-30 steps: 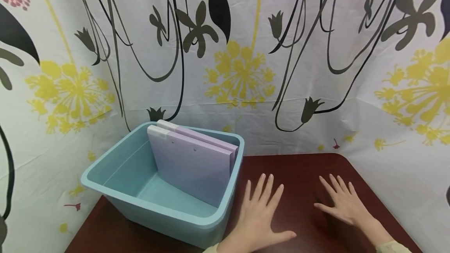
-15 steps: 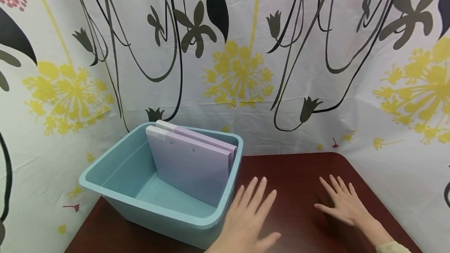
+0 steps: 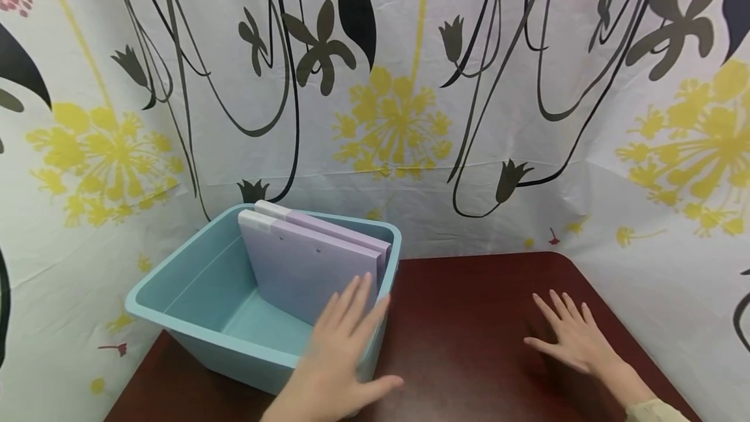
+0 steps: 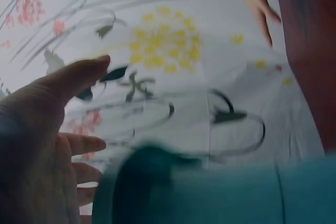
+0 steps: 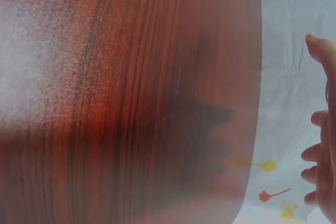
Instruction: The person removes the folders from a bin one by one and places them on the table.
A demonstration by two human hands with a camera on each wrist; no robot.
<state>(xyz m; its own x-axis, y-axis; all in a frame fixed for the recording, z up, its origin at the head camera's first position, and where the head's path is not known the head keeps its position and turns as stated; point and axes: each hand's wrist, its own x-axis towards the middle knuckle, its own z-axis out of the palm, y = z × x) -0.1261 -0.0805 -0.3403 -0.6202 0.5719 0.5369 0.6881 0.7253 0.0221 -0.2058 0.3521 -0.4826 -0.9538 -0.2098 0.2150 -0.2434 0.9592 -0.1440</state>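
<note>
A light blue plastic tub (image 3: 211,340) stands on the left of the dark red-brown table. Two flat lilac folders or file boxes (image 3: 305,269) with white corners lean upright inside it, toward its back right. Over the tub's front right rim hovers my left hand (image 3: 336,357), fingers spread and holding nothing; whether it touches the rim I cannot tell. In the left wrist view the tub's blurred rim (image 4: 236,192) lies close beside that hand (image 4: 47,129). My right hand (image 3: 577,337) is held over the right of the table, fingers spread, nothing in it.
The wood-grained table (image 3: 469,305) extends between the tub and my right hand. A white curtain (image 3: 363,142) printed with flowers closes off the back and both sides, right at the table's edges.
My left hand has moved left from the table beside the tub to over its front right rim. The right hand stays in place. The view has turned slightly right.
</note>
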